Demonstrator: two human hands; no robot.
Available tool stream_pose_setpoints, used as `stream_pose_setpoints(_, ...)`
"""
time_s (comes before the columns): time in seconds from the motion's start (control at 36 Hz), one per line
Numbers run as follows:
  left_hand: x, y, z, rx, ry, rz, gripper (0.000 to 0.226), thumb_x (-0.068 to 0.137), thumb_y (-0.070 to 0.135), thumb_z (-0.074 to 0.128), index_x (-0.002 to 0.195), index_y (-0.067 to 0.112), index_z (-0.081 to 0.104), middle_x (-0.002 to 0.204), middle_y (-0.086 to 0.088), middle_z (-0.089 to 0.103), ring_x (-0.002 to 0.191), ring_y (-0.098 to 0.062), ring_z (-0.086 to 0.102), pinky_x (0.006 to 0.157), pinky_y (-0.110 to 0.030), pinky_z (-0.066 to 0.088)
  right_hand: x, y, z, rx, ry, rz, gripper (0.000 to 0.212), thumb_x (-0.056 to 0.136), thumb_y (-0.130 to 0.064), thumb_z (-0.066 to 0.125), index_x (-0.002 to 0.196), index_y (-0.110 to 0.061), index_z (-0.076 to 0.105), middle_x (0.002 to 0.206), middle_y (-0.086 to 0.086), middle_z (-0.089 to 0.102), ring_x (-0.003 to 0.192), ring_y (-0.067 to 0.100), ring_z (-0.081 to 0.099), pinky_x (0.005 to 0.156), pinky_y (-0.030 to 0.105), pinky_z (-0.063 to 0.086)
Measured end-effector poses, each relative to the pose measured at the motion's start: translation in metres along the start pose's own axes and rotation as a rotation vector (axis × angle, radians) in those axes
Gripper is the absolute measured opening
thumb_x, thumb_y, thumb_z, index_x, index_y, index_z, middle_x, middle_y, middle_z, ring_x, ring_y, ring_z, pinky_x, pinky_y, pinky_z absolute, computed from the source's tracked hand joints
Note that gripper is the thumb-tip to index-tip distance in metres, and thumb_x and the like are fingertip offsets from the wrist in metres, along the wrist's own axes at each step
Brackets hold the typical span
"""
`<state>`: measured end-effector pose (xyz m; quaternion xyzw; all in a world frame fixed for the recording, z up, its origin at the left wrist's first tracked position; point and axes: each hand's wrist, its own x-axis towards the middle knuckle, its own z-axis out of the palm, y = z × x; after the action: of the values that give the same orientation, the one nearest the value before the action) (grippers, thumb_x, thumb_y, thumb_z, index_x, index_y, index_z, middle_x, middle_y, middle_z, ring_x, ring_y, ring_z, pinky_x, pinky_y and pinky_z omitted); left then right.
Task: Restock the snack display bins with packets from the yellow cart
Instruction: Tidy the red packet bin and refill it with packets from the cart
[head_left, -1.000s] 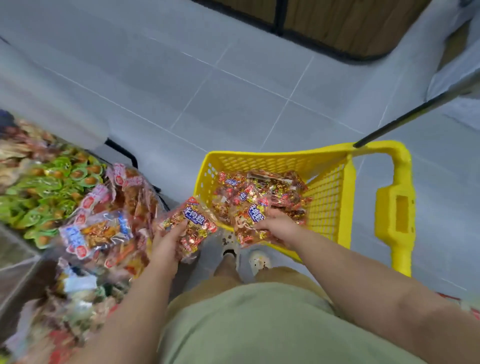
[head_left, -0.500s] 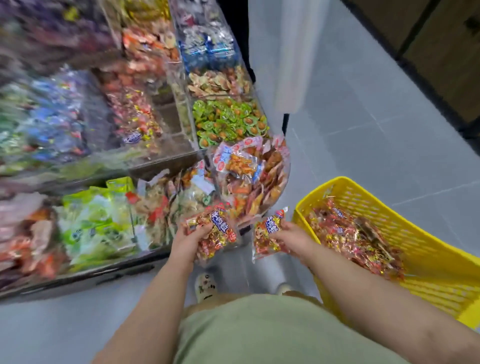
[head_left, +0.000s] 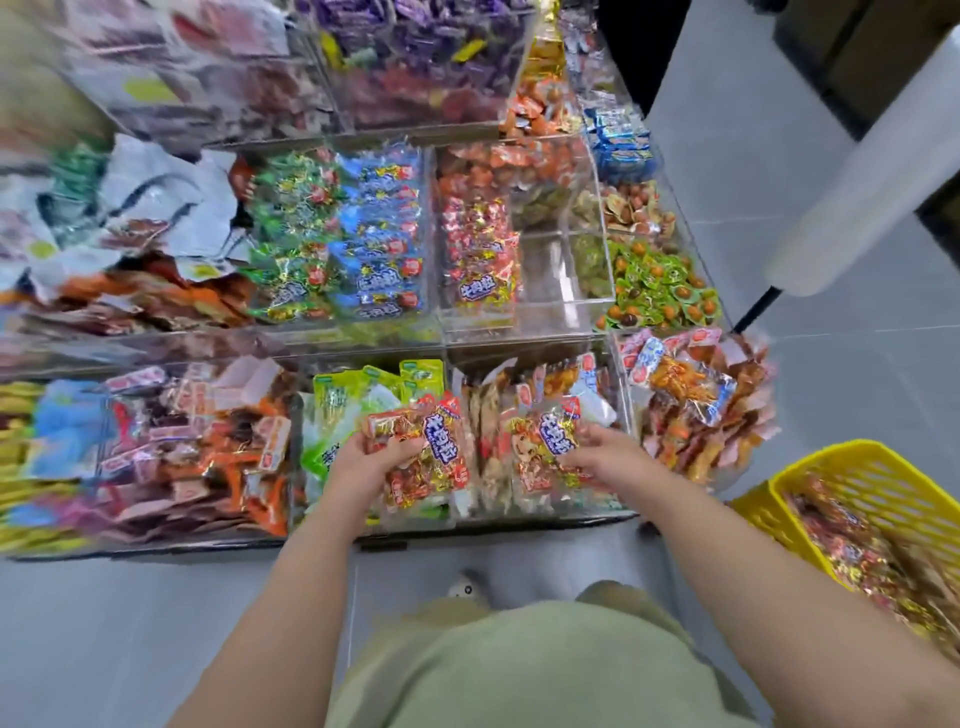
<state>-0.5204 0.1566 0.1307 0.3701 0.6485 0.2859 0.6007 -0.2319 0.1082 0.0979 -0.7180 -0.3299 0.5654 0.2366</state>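
Grey floor tiles ran under me, and clear acrylic display bins (head_left: 519, 332) stood in tiers ahead. My left hand (head_left: 363, 462) was clenched around a red packet (head_left: 431, 457) with a blue label, thumb over its top edge. My right hand (head_left: 602, 457) gripped a second red packet (head_left: 545, 447) of the same kind. Both packets hovered above the front row, over bins that held other snacks.

What mattered for the next move, as I judged it, was the half-filled bin (head_left: 483, 260) one row back, where matching red packets lay along its left side and bare acrylic showed to the right. It sat directly beyond my hands, up and away, roughly between them; my right hand looked a touch nearer to the empty part. Both packets were held with their long axes running away from me, much as the stocked ones lay.

Off to my right, near my elbow, stood the yellow cart (head_left: 862, 483), with many more packets heaped inside.
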Motion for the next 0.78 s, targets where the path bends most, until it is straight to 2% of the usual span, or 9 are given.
stream_pose_setpoints(0.14,0.018,0.034,-0.014,-0.042,-0.055,0.085,0.097,0.047,0.044,0.09,0.129,0.013,0.047,0.126,-0.013,0.06,0.107,-0.032,0.061,0.092,-0.061,0.044,0.001,-0.066,-0.014,-0.033,0.057,-0.147,0.063,0.081,-0.021,0.071,0.137,-0.017,0.043,0.12,0.002,0.054,0.091,0.009,0.056,0.067,0.019,0.046)
stream_pose_setpoints(0.22,0.03,0.059,-0.013,-0.08,-0.059,0.136,0.117,0.036,0.052,0.087,0.139,0.014,0.044,0.134,-0.012,0.057,0.115,-0.03,0.059,0.104,-0.06,0.039,0.005,-0.112,-0.037,0.0,0.136,-0.265,0.06,0.079,-0.02,0.073,0.133,-0.015,0.047,0.121,0.002,0.055,0.104,0.016,0.056,0.084,0.03,0.051)
stream_pose_setpoints(0.28,0.038,0.075,-0.011,-0.125,-0.063,0.169,0.132,0.03,0.054,0.088,0.145,0.012,0.037,0.136,-0.012,0.056,0.121,-0.031,0.056,0.106,-0.057,0.039,0.013,-0.141,-0.053,0.024,0.206,-0.346,0.054,0.078,-0.023,0.075,0.125,-0.023,0.05,0.119,-0.002,0.054,0.104,0.015,0.055,0.086,0.031,0.05)
stream_pose_setpoints(0.33,0.044,0.091,-0.007,-0.17,-0.068,0.2,0.128,0.033,0.048,0.089,0.144,0.008,0.038,0.135,-0.014,0.056,0.119,-0.031,0.058,0.104,-0.056,0.041,0.028,-0.168,-0.067,0.024,0.275,-0.414,0.047,0.076,-0.025,0.076,0.116,-0.029,0.051,0.113,-0.002,0.054,0.096,0.011,0.056,0.076,0.026,0.048)
stream_pose_setpoints(0.44,0.053,0.116,0.002,-0.207,-0.044,0.259,0.093,0.04,0.039,0.087,0.123,0.008,0.057,0.12,-0.014,0.065,0.108,-0.032,0.063,0.096,-0.059,0.047,0.071,-0.208,-0.078,-0.161,0.367,-0.525,0.049,0.073,-0.024,0.079,0.116,-0.023,0.055,0.101,-0.004,0.056,0.089,0.012,0.054,0.078,0.026,0.047)
stream_pose_setpoints(0.53,0.064,0.13,0.006,-0.252,-0.006,0.262,0.089,0.041,0.038,0.088,0.121,0.014,0.059,0.122,-0.012,0.064,0.111,-0.032,0.063,0.092,-0.055,0.051,0.099,-0.226,-0.07,-0.367,0.262,-0.547,0.046,0.074,-0.022,0.078,0.116,-0.024,0.06,0.095,-0.012,0.054,0.083,0.006,0.051,0.068,0.017,0.042)
stream_pose_setpoints(0.64,0.081,0.146,0.008,-0.346,0.009,0.31,0.05,0.057,0.019,0.082,0.103,0.022,0.063,0.09,0.001,0.074,0.085,-0.023,0.072,0.062,-0.036,0.058,0.14,-0.225,-0.047,-0.716,0.084,-0.462,0.05,0.075,-0.019,0.077,0.122,-0.017,0.06,0.104,0.001,0.06,0.096,0.019,0.058,0.078,0.025,0.044)
stream_pose_setpoints(0.72,0.088,0.161,0.007,-0.447,0.003,0.321,0.046,0.065,0.01,0.079,0.107,0.014,0.062,0.086,-0.001,0.075,0.078,-0.02,0.073,0.059,-0.032,0.058,0.163,-0.215,-0.031,-0.818,-0.005,-0.421,0.044,0.076,-0.018,0.076,0.117,-0.013,0.064,0.114,0.005,0.063,0.1,0.02,0.058,0.081,0.026,0.046)
stream_pose_setpoints(0.78,0.095,0.172,0.005,-0.455,-0.014,0.342,0.038,0.066,0.01,0.076,0.102,0.013,0.063,0.082,0.0,0.075,0.075,-0.018,0.073,0.059,-0.031,0.058,0.176,-0.208,-0.02,-0.852,-0.018,-0.414,0.031,0.076,-0.018,0.075,0.105,-0.01,0.068,0.106,0.007,0.066,0.097,0.022,0.06,0.08,0.028,0.048)
